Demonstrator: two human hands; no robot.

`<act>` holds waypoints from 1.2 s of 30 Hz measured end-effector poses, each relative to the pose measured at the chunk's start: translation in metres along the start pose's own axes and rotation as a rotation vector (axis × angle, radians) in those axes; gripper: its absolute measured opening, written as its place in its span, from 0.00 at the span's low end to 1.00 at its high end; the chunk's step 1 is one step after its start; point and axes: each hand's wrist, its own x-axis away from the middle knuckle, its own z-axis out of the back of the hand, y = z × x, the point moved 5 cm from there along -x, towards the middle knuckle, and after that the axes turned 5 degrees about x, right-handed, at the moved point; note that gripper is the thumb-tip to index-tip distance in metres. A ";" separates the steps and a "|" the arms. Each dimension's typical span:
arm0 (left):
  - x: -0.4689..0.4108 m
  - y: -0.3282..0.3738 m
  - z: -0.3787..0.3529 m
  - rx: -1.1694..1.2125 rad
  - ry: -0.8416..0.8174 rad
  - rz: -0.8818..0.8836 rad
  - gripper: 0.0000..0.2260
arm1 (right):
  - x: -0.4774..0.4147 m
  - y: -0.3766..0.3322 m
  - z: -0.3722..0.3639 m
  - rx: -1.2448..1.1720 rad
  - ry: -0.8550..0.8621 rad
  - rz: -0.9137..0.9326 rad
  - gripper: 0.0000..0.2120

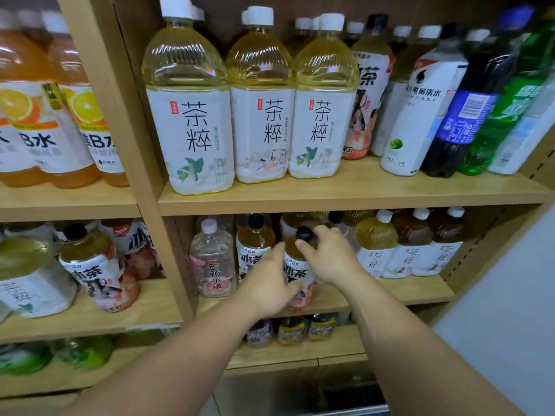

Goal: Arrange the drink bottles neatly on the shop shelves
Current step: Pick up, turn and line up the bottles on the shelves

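most shelves look tidy; left hand [268,283] and right hand [329,256] grip a tea bottle [297,273] not yet lined up.

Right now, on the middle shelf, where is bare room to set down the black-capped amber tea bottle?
Bare wood of the middle wooden shelf lies before the three white-capped tea bottles, right of the right hand. Behind the black-capped amber tea bottle and left hand it is crowded.
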 end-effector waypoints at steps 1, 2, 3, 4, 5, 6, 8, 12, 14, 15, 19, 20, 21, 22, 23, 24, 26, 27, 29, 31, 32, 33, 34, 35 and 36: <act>-0.003 0.001 -0.004 0.007 -0.010 0.016 0.42 | -0.002 0.000 0.000 -0.013 0.022 0.000 0.20; -0.005 0.002 -0.006 0.013 -0.005 0.022 0.42 | -0.003 0.000 0.000 -0.029 0.048 0.005 0.18; -0.006 0.001 -0.008 0.019 0.003 0.025 0.41 | -0.002 0.000 0.000 -0.038 0.069 0.011 0.16; -0.006 0.000 -0.009 0.027 0.010 0.022 0.40 | -0.001 0.001 -0.002 -0.040 0.087 0.018 0.15; -0.006 -0.002 -0.010 0.039 0.014 0.019 0.39 | 0.001 0.000 -0.003 -0.036 0.099 0.029 0.15; -0.005 -0.004 -0.010 0.056 0.020 0.013 0.39 | 0.004 -0.001 -0.005 -0.028 0.106 0.045 0.16; -0.002 -0.007 -0.010 0.088 0.034 0.005 0.39 | 0.010 -0.003 -0.005 -0.013 0.115 0.077 0.17; 0.008 -0.009 -0.010 0.162 0.049 -0.034 0.37 | 0.025 -0.012 -0.004 -0.038 0.114 0.136 0.11; 0.016 -0.010 -0.007 0.165 0.041 -0.066 0.37 | 0.036 -0.019 -0.005 -0.078 0.116 0.167 0.06; 0.021 -0.011 -0.005 0.169 0.029 -0.079 0.39 | 0.043 -0.022 -0.006 -0.092 0.126 0.181 0.06; 0.053 -0.021 0.015 0.194 0.002 -0.105 0.42 | 0.067 -0.042 -0.005 -0.156 0.157 0.219 0.06; 0.063 -0.024 0.023 0.212 0.005 -0.115 0.42 | 0.072 -0.049 -0.005 -0.176 0.141 0.230 0.06; 0.071 -0.028 0.033 0.229 0.015 -0.126 0.41 | 0.077 -0.059 -0.007 -0.196 0.114 0.245 0.07; 0.081 -0.033 0.043 0.246 0.023 -0.129 0.40 | 0.082 -0.069 -0.009 -0.211 0.081 0.259 0.07; 0.090 -0.040 0.053 0.265 0.032 -0.126 0.40 | 0.086 -0.081 -0.013 -0.225 0.048 0.273 0.06; 0.099 -0.046 0.064 0.284 0.044 -0.127 0.39 | 0.090 -0.092 -0.018 -0.242 0.017 0.285 0.05; 0.118 -0.061 0.084 0.329 0.069 -0.116 0.39 | 0.096 -0.115 -0.029 -0.278 -0.038 0.312 0.04; 0.126 -0.071 0.092 0.351 0.081 -0.095 0.38 | 0.099 -0.127 -0.036 -0.284 -0.062 0.325 0.04; 0.141 -0.090 0.109 0.372 0.099 -0.047 0.37 | 0.102 -0.150 -0.049 -0.286 -0.099 0.342 0.05; 0.153 -0.107 0.127 0.371 0.114 -0.015 0.37 | 0.103 -0.173 -0.062 -0.294 -0.120 0.350 0.06; 0.157 -0.114 0.136 0.367 0.117 -0.012 0.37 | 0.103 -0.184 -0.068 -0.294 -0.129 0.354 0.06; 0.160 -0.121 0.146 0.362 0.121 -0.014 0.37 | 0.103 -0.194 -0.074 -0.291 -0.139 0.356 0.06; 0.161 -0.128 0.155 0.356 0.119 -0.017 0.37 | 0.102 -0.205 -0.079 -0.285 -0.147 0.358 0.06; 0.162 -0.137 0.162 0.358 0.112 -0.012 0.36 | 0.101 -0.216 -0.084 -0.280 -0.152 0.357 0.06; 0.161 -0.145 0.169 0.366 0.104 -0.006 0.36 | 0.100 -0.225 -0.089 -0.274 -0.152 0.353 0.06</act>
